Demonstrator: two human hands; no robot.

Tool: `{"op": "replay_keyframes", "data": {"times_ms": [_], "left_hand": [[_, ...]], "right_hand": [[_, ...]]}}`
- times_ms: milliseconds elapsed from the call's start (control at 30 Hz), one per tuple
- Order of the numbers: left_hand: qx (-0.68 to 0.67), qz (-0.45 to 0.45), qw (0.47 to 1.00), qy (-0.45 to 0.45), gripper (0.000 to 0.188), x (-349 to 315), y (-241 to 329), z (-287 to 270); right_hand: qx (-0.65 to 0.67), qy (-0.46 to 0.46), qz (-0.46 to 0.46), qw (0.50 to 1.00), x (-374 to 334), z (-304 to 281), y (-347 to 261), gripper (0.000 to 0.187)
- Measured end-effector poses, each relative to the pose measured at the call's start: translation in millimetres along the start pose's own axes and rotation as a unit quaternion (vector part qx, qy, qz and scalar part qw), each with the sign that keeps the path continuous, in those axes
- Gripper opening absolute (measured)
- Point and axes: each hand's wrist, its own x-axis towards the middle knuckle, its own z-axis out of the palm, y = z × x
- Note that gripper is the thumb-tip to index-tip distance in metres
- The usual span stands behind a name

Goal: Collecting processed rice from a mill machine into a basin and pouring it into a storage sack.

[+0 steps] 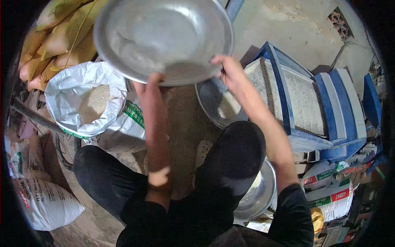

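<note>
A wide, round metal basin (160, 35) is raised in front of me, tilted so that its inside shows; I see no grain in it. My left hand (149, 82) grips its near rim, thumb over the edge. On the right side of the rim, my right hand (230, 72) is closed round the edge, with its fingers partly hidden beneath. Under the right hand, a second metal basin (210, 108) stands on the floor with pale grain (228, 106) in it. Left of my left hand is an open white woven sack (61, 113), its mouth rolled back over pale grain (94, 103).
A blue-framed wooden machine (284, 99) with sloping trays stands at the right. Another metal basin (269, 197) with pale contents sits beside my right knee. Full yellowish sacks (61, 37) are piled far left, a white sack (47, 203) near left. Printed sacks (333, 197) lie lower right.
</note>
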Motion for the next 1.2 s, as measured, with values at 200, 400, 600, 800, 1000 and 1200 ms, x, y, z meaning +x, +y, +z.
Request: {"op": "replay_keyframes", "data": {"times_ms": [200,400,600,800,1000,1200], "left_hand": [[0.213,0.162,0.955,-0.127,0.088,-9,-54,22],[0.449,0.097,0.876,-0.148,0.086,-27,-92,46],[0.422,0.099,0.885,-0.172,0.065,-6,-171,6],[0.458,-0.053,0.885,-0.059,0.071,-34,-248,-46],[0.367,-0.281,0.886,-0.026,0.067,-37,-284,-51],[0.233,-0.406,0.881,0.070,0.055,-5,-188,-30]], "right_hand": [[0.177,-0.015,0.098,0.979,-7,-80,108,0.048],[0.290,0.124,0.121,0.941,-44,-93,158,0.036],[0.349,0.161,0.091,0.919,-38,-165,214,0.029],[0.414,0.088,0.128,0.897,-42,-207,243,0.021],[0.336,0.329,0.096,0.877,-46,-194,214,0.021],[0.251,0.161,0.097,0.949,-46,-276,226,0.020]]}}
